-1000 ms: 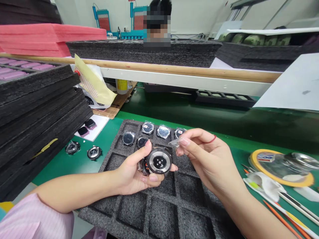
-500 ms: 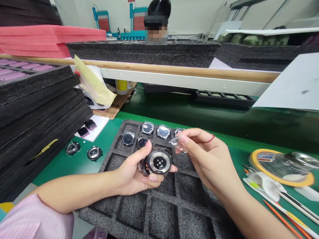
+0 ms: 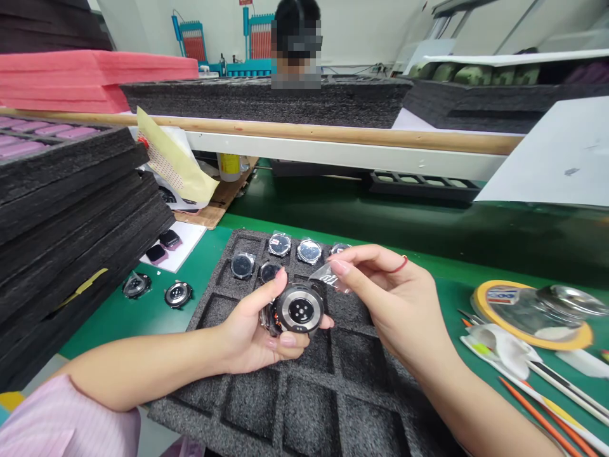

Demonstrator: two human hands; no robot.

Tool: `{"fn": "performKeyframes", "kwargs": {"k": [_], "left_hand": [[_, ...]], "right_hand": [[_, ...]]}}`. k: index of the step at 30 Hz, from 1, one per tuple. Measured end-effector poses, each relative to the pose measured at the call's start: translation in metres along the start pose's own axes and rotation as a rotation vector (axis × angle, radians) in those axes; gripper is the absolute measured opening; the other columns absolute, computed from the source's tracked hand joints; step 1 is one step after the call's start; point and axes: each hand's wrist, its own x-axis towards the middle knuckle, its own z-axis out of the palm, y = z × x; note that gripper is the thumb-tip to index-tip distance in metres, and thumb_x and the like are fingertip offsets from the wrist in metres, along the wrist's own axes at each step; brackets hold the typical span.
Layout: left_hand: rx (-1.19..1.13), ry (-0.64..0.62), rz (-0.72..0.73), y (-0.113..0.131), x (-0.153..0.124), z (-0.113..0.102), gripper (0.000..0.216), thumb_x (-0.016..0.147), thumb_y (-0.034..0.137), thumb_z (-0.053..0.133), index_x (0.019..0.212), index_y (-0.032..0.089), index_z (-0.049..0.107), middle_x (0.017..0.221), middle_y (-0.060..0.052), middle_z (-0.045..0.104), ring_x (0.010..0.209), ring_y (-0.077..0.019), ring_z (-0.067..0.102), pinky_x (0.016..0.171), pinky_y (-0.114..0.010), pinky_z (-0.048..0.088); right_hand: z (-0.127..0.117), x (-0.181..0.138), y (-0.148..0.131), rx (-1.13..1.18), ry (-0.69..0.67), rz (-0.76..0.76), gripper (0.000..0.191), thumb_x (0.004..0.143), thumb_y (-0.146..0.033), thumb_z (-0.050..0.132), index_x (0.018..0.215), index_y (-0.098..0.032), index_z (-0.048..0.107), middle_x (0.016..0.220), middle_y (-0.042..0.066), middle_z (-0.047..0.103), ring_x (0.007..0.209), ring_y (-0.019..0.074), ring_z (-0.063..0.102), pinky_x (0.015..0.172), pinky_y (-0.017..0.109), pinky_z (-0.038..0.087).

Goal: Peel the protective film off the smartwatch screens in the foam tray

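Note:
My left hand [image 3: 259, 324] is closed around a round smartwatch case [image 3: 301, 309], its silver-ringed back with the dark sensor disc facing up. The case looks parted along its left side, where small orange bits show inside. Just right of it, my right hand [image 3: 394, 285] pinches a piece of clear plastic film [image 3: 333, 277] between thumb and forefinger. The film hangs apart from the watch. Both hands are over a black foam tray [image 3: 311, 406] with square pockets. Several round watches, such as this film-covered one [image 3: 309, 251], sit in its far pockets.
Left of the tray lie two loose watch cases [image 3: 178, 294] and a tall stack of black foam trays [image 3: 71, 228]. On the right are a yellow-rimmed round lid [image 3: 528, 317], white tweezers and orange sticks [image 3: 537, 409]. A person [image 3: 297, 38] sits beyond the shelf [image 3: 333, 143].
My right hand has moved slightly left, bringing the film nearer the watch, and the film has turned and spread out. My left hand still holds the watch case, with little movement.

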Motion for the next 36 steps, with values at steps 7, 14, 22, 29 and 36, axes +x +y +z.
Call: {"fn": "performKeyframes", "kwargs": {"k": [7, 14, 22, 29, 36], "left_hand": [[0.012, -0.014, 0.008, -0.002, 0.001, -0.003, 0.055, 0.081, 0.059, 0.074, 0.086, 0.005, 0.069, 0.061, -0.002, 0.053, 0.046, -0.0036, 0.036, 0.04, -0.015, 0.016], [-0.055, -0.01, 0.003, -0.004, 0.002, -0.007, 0.047, 0.082, 0.054, 0.074, 0.079, 0.008, 0.063, 0.062, 0.001, 0.044, 0.048, -0.0057, 0.04, 0.04, -0.014, 0.019], [-0.069, -0.01, -0.013, -0.005, 0.002, -0.008, 0.05, 0.082, 0.055, 0.074, 0.076, 0.006, 0.063, 0.057, 0.001, 0.044, 0.048, -0.0052, 0.039, 0.041, -0.013, 0.021], [-0.08, 0.003, -0.016, -0.004, 0.001, -0.008, 0.051, 0.08, 0.055, 0.077, 0.086, 0.006, 0.066, 0.064, 0.001, 0.049, 0.049, -0.0052, 0.044, 0.041, -0.012, 0.024], [-0.081, -0.009, -0.002, -0.005, 0.002, -0.009, 0.05, 0.082, 0.054, 0.075, 0.083, 0.005, 0.067, 0.063, 0.0, 0.049, 0.051, -0.0055, 0.046, 0.041, -0.012, 0.025]], "right_hand": [[0.005, -0.014, -0.011, -0.032, -0.122, -0.069, 0.012, 0.082, -0.032, 0.078, 0.076, -0.023, 0.073, 0.064, 0.0, 0.068, 0.053, 0.0125, 0.062, 0.054, 0.026, 0.054], [0.008, -0.023, -0.026, -0.058, -0.165, -0.102, 0.008, 0.078, -0.026, 0.08, 0.072, -0.024, 0.076, 0.062, 0.001, 0.068, 0.056, 0.0131, 0.059, 0.052, 0.025, 0.05], [0.009, -0.023, -0.024, -0.161, -0.315, -0.096, 0.006, 0.077, -0.019, 0.078, 0.078, -0.024, 0.081, 0.067, 0.001, 0.068, 0.047, 0.0076, 0.045, 0.042, 0.022, 0.037], [0.008, -0.022, -0.02, -0.29, -0.256, -0.157, 0.007, 0.081, -0.021, 0.074, 0.078, -0.024, 0.079, 0.067, 0.002, 0.07, 0.049, 0.0098, 0.048, 0.044, 0.024, 0.039], [0.012, -0.026, -0.022, -0.252, -0.246, -0.102, 0.008, 0.082, -0.024, 0.073, 0.076, -0.021, 0.076, 0.066, 0.002, 0.07, 0.049, 0.0104, 0.051, 0.043, 0.024, 0.038]]}}
